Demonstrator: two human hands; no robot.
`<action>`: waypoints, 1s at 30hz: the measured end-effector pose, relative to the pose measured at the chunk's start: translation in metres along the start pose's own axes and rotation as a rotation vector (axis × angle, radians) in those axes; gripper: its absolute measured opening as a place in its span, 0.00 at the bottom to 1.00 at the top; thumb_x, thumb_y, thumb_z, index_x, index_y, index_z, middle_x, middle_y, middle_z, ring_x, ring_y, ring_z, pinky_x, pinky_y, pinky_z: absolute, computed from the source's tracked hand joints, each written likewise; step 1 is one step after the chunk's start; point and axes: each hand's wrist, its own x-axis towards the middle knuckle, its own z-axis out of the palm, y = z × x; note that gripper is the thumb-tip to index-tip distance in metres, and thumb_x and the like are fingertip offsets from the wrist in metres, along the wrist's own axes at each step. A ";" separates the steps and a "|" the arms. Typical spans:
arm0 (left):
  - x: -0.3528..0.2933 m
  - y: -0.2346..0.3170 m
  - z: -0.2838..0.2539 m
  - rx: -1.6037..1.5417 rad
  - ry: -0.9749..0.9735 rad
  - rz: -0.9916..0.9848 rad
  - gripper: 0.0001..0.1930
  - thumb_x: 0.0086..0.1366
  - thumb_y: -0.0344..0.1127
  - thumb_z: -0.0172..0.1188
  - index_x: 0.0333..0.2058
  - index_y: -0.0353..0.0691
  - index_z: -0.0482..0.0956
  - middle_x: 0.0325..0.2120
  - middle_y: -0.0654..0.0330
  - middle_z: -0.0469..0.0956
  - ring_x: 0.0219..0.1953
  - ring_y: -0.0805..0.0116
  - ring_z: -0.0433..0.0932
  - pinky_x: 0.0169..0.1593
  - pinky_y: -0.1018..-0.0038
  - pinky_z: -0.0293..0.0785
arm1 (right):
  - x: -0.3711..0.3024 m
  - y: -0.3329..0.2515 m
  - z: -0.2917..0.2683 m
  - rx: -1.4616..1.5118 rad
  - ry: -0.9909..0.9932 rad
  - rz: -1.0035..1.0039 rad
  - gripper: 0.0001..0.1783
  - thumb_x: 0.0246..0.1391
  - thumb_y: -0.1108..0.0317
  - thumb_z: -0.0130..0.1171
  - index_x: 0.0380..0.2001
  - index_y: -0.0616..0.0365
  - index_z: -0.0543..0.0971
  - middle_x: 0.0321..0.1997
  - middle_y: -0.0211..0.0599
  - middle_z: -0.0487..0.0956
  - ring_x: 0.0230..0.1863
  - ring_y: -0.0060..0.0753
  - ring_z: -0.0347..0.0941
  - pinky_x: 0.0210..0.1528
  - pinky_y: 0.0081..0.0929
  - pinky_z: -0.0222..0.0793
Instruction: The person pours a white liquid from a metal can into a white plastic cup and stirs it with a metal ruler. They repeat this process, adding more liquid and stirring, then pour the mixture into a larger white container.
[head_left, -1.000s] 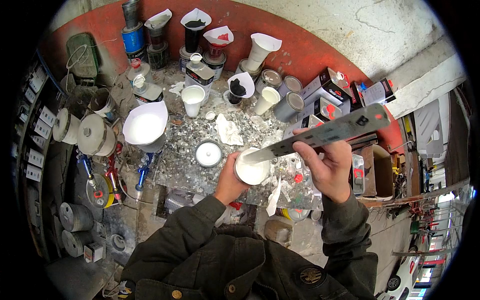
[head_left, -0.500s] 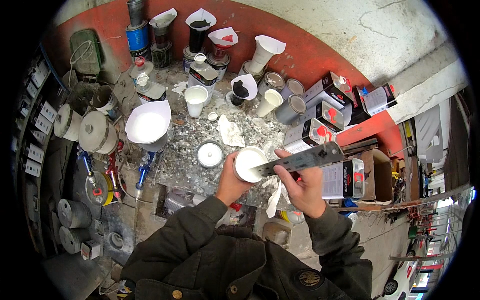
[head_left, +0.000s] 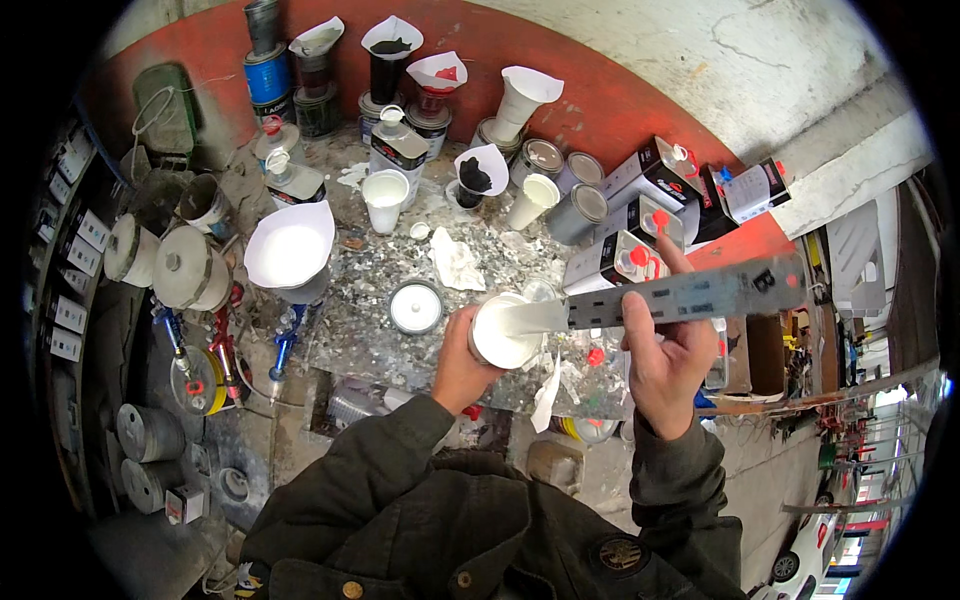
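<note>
My left hand (head_left: 462,368) is closed around a cup (head_left: 514,362) of white paint (head_left: 497,338), near the front of the bench. A long flat metal mixing stick (head_left: 690,294) is gripped between the thumb and fingers of my right hand (head_left: 668,362), with the index finger stretched up behind it. The stick slants out to the right, and its white-coated end lies over the cup's mouth; whether it dips into the paint I cannot tell. Left of the cup stands a round tub (head_left: 415,307) with a white top. Crumpled white paper (head_left: 457,260) lies just behind.
A paper strainer (head_left: 290,245) full of white stands on the paint-spattered bench (head_left: 365,345). Two white cups (head_left: 385,197) (head_left: 533,202) are farther back. Solvent cans (head_left: 610,265) crowd the right. Spray guns (head_left: 288,342) hang at the left edge. Strainers on tins (head_left: 428,120) line the wall.
My right hand has moved right, drawing the stick outward, so its white-coated lower part now shows above the cup. My left hand keeps the cup in nearly the same place.
</note>
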 end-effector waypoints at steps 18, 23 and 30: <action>-0.001 0.020 -0.007 -0.176 -0.217 -0.012 0.45 0.44 0.26 0.78 0.63 0.42 0.67 0.57 0.55 0.73 0.61 0.58 0.72 0.64 0.63 0.68 | -0.002 0.013 0.019 0.232 -0.469 0.019 0.22 0.59 0.77 0.64 0.57 0.60 0.79 0.33 0.32 0.82 0.28 0.18 0.76 0.31 0.20 0.72; 0.009 0.019 -0.019 -0.190 -0.362 -0.051 0.47 0.45 0.30 0.78 0.65 0.41 0.65 0.58 0.57 0.74 0.61 0.63 0.71 0.64 0.65 0.67 | 0.020 0.010 -0.010 0.253 -0.634 -0.095 0.15 0.55 0.79 0.68 0.47 0.65 0.83 0.37 0.38 0.85 0.33 0.24 0.80 0.35 0.22 0.75; 0.038 0.055 -0.045 -0.147 -0.750 -0.132 0.49 0.45 0.31 0.77 0.68 0.40 0.63 0.59 0.57 0.73 0.60 0.67 0.71 0.65 0.67 0.66 | 0.086 -0.020 -0.034 0.410 -0.845 -0.347 0.08 0.47 0.74 0.71 0.33 0.63 0.85 0.33 0.44 0.86 0.34 0.39 0.83 0.39 0.31 0.77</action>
